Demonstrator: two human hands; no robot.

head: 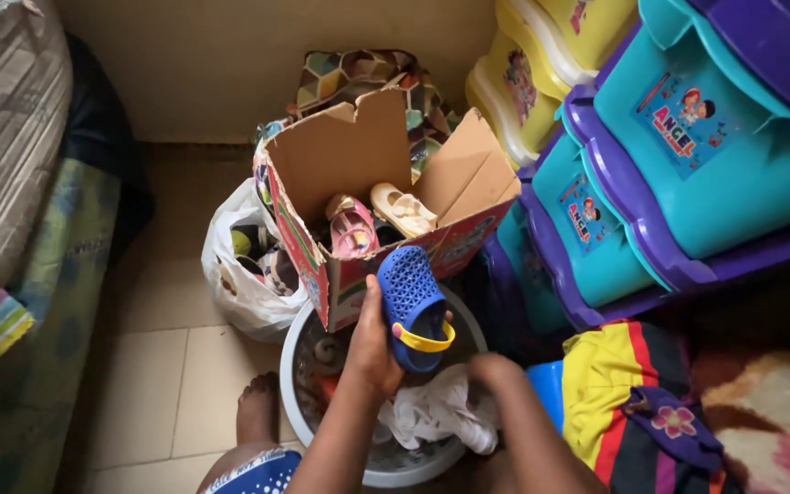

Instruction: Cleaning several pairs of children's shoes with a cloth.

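My left hand (372,346) holds a small blue clog with a yellow strap (413,306) above a round white basin (296,402). Just behind the clog stands an open cardboard box (358,151) with a pink shoe (351,229) and a cream shoe (402,210) inside. My right hand (494,375) reaches down into the basin, its fingers closed on a crumpled white cloth (441,416). More small items lie in the basin, partly hidden by my arms.
A white plastic bag (244,265) of shoes sits left of the box. Stacked teal, purple and yellow plastic tubs (651,174) fill the right. A striped cloth (633,393) lies at lower right, a mattress edge (11,165) at left. My foot (258,407) rests on the tiled floor.
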